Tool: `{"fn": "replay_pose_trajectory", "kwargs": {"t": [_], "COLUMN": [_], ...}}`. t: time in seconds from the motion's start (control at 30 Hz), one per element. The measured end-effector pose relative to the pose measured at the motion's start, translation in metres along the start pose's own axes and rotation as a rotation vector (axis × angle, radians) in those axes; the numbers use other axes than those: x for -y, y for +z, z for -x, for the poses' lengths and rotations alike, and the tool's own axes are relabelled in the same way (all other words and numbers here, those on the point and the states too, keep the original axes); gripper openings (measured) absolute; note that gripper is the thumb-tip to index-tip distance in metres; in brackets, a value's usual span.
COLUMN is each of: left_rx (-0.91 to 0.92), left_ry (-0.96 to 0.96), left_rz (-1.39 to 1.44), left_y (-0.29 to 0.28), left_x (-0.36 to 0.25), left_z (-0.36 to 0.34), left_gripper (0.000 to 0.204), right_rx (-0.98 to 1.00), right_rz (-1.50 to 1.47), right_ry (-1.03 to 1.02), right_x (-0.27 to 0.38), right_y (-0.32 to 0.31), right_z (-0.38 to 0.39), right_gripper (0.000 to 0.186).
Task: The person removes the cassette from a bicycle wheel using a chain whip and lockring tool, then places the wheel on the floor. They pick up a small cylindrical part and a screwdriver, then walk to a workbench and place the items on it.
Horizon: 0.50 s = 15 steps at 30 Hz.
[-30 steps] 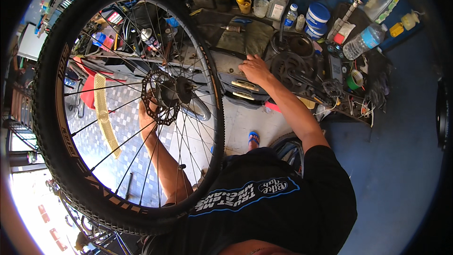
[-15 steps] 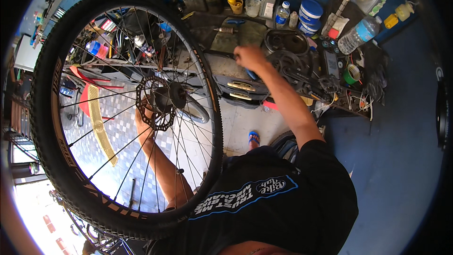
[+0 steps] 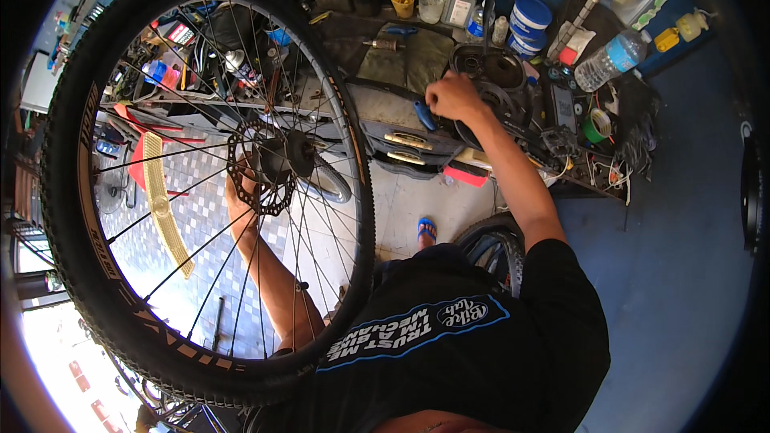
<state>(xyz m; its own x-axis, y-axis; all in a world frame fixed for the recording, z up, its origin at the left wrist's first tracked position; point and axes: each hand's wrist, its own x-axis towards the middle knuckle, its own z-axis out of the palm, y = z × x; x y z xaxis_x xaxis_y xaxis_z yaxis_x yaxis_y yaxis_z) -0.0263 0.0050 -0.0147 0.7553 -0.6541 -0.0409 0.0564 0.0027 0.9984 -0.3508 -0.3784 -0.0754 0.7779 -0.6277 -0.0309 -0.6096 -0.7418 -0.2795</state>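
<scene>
A large bicycle wheel [image 3: 358, 216] with a black knobby tire stands upright at the left. My left hand [image 3: 241, 179] reaches to its centre and grips the hub [image 3: 277, 162] from behind the disc brake rotor [image 3: 271, 202]; spokes and rotor partly cover the fingers. Over the workbench [image 3: 385, 119], my right hand [image 3: 457, 99] is curled closed, and what it holds, if anything, is hidden. Just left of its fingers lies a blue-handled tool [image 3: 424, 115]. A black crankset [image 3: 513, 112] is beside the right wrist.
Behind the hands stand a blue-and-white tub [image 3: 528, 26], a bottle with a red cap [image 3: 460, 5] and a yellow cup [image 3: 401, 2]. A dark strip [image 3: 488, 12] crosses in front of the bottles. Below the bench is another wheel [image 3: 497, 252].
My right hand has moved to the right across the bench, uncovering the blue-handled tool. The dark strip now reaches lower in front of the bottles. The held wheel has shifted slightly left.
</scene>
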Motion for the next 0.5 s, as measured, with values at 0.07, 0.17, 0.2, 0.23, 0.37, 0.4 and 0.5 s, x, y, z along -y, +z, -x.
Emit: {"fn": "replay_pose_trajectory", "kwargs": {"t": [0.07,0.17,0.2,0.23,0.37,0.4,0.5], "left_rx": [-0.004,0.003,0.017,0.035,0.079,0.087,0.119], "left_ry": [-0.008,0.005,0.023,0.037,0.081,0.088,0.071], "left_rz": [0.004,-0.013,-0.036,-0.032,0.012,-0.003,0.027], "left_y": [0.000,-0.003,-0.004,-0.004,-0.011,-0.014,-0.007], "left_x": [0.000,0.001,0.002,0.005,0.013,0.013,0.018], "left_z": [-0.001,-0.002,-0.003,-0.005,-0.008,-0.008,-0.016], "left_gripper": [0.052,0.052,0.052,0.053,0.053,0.053,0.054], "right_rx": [0.223,0.243,0.228,0.213,0.248,0.237,0.195], "right_rz": [0.103,0.154,0.182,0.209,0.236,0.244,0.264], "right_ry": [0.034,0.079,0.104,0.130,0.184,0.197,0.253], "right_x": [0.018,0.013,0.014,0.016,0.033,0.035,0.028], "right_y": [-0.003,0.000,-0.001,-0.002,0.001,0.004,0.017], "right_z": [0.006,0.007,0.009,0.010,0.009,0.010,0.016], "right_gripper": [0.012,0.017,0.020,0.024,0.043,0.049,0.065]}}
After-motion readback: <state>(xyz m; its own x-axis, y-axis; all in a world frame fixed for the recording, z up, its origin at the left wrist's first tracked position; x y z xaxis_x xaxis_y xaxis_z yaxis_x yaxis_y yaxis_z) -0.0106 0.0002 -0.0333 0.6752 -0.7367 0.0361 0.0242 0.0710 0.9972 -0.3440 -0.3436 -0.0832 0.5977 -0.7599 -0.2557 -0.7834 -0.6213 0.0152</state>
